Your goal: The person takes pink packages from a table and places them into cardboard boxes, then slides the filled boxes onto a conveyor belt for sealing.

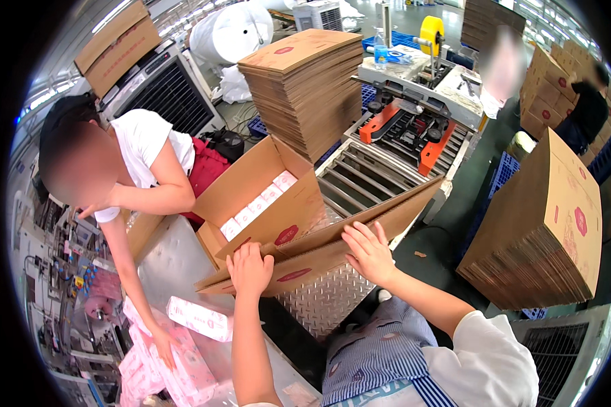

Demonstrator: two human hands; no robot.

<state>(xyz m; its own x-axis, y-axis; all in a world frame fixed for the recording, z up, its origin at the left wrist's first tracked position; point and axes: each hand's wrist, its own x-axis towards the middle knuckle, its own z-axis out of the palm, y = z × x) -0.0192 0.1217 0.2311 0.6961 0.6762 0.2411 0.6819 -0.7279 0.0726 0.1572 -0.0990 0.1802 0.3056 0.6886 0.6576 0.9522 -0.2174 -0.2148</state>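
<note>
A partly folded brown cardboard box (pixel 404 209) stands slanting in front of me, its long panels close together. My left hand (pixel 250 268) is closed over its upper edge near the left end, fingers bent over the cardboard. Farther right, my right hand (pixel 368 252) holds the same edge, its fingers reaching over the cardboard and the thumb apart. Just beyond is an open cardboard carton (pixel 241 193) with a row of white-and-pink packs (pixel 259 205) inside. One white pack (pixel 200 317) lies on the metal table (pixel 173 254) left of my left forearm.
At left a co-worker leans in, one hand (pixel 164 347) on pink plastic packages (pixel 163 370). Flat cartons stand in a tall stack (pixel 305 88) behind and another stack (pixel 536 230) at right. A roller conveyor (pixel 356 180) leads to a taping machine (pixel 414 129). A diamond-plate surface (pixel 326 302) lies below.
</note>
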